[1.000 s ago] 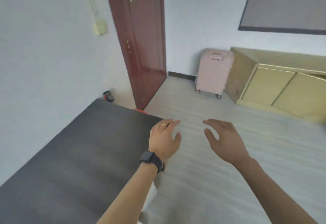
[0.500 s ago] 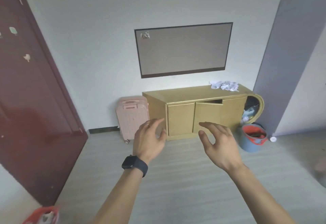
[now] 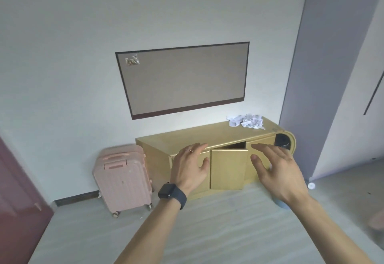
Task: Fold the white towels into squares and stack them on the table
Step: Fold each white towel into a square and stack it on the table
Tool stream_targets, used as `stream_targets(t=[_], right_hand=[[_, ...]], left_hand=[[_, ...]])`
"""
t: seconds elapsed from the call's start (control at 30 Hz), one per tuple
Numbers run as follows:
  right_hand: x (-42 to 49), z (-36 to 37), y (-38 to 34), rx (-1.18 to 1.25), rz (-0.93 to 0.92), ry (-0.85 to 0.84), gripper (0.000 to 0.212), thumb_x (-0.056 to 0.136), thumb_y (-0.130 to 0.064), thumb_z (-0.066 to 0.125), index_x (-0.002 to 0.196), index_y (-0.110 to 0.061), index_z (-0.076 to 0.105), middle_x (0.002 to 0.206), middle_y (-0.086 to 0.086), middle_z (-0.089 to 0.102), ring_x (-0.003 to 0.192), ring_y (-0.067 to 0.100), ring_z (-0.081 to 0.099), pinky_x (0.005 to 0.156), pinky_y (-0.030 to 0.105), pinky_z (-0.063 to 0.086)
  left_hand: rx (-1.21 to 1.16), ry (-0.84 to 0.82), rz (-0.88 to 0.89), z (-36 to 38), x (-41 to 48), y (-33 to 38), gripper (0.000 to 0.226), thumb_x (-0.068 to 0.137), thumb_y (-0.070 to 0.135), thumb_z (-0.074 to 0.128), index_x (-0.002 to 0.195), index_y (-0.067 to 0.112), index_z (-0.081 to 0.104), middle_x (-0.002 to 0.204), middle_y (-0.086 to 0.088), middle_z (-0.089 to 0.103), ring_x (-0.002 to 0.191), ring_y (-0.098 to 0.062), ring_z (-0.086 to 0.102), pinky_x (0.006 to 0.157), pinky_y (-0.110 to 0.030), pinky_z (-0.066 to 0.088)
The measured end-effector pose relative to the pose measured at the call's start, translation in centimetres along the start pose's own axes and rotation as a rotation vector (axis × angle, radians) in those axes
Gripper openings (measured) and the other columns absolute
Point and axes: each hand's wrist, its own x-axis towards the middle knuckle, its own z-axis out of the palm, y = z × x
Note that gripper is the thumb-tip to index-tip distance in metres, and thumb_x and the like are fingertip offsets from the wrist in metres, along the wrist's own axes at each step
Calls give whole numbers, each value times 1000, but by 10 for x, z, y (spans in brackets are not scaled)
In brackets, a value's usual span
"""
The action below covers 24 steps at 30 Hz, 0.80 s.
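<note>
Hovering — left hand [image 3: 190, 168], right hand [image 3: 278, 172]: fingers [image 3: 199, 146] spread, empty | white towels [image 3: 247, 121] crumpled on cabinet [image 3: 162, 142]

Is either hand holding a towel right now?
No, the left hand and right hand are both open and empty in the air, while a crumpled white heap lies on the yellow cabinet.

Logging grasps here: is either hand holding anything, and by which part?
Nothing is held; the left hand and right hand are both open and empty.
</note>
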Motion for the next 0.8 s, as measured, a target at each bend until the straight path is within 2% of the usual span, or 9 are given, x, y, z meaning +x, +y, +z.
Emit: stream_targets(t=[0.27, 0.53, 0.8], right_hand=[[149, 77, 118, -11, 29, 3, 30, 95, -39, 58, 124, -34, 64, 124, -15, 64, 121, 16, 45, 94, 36, 47], [300, 156, 214, 38, 75, -89, 30, 93, -38, 61, 124, -36, 64, 121, -16, 64, 123, 18, 47, 98, 35, 44], [416, 266, 299, 50, 108, -196, 29, 92, -39, 62, 121, -36, 65, 121, -18, 64, 122, 16, 48, 98, 42, 47]], left_hand=[[5, -56, 30, 118, 171, -31, 44, 97, 32, 55, 141, 30, 51, 144, 9, 52, 135, -12, 43, 111, -27, 31], [34, -97, -94, 216, 314, -75, 45, 96, 36, 53, 141, 34, 49, 145, 7, 51, 138, -18, 42, 112, -40, 38], [88, -194, -143, 318, 443, -142, 47, 97, 36, 47, 143, 37, 44, 149, 8, 47, 142, -16, 34, 115, -37, 31]])
